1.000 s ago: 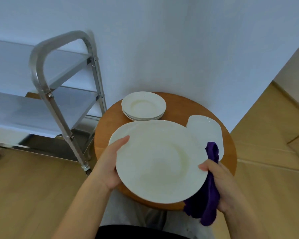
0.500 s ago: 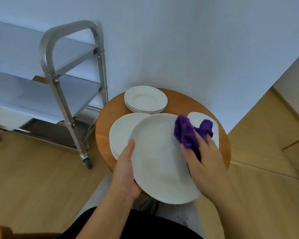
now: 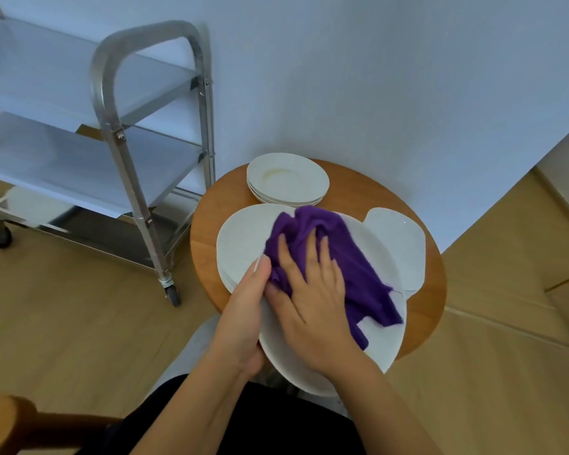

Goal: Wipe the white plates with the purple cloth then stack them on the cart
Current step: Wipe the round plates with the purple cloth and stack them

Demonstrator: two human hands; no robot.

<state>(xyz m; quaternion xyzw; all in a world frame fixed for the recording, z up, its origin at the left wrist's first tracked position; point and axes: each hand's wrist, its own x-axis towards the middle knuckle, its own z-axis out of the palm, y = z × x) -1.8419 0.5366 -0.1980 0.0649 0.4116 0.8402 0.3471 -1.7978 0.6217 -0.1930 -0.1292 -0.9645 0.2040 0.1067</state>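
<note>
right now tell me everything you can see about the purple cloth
The purple cloth is a deep violet, soft-looking fabric, bunched and creased, with a frayed thread at its lower right edge. It lies spread over the face of the large white plate, which is held tilted above the round wooden table. The right hand presses it flat against the plate, fingers spread over its left part. The left hand grips the plate's rim beside the cloth's left edge.
</note>
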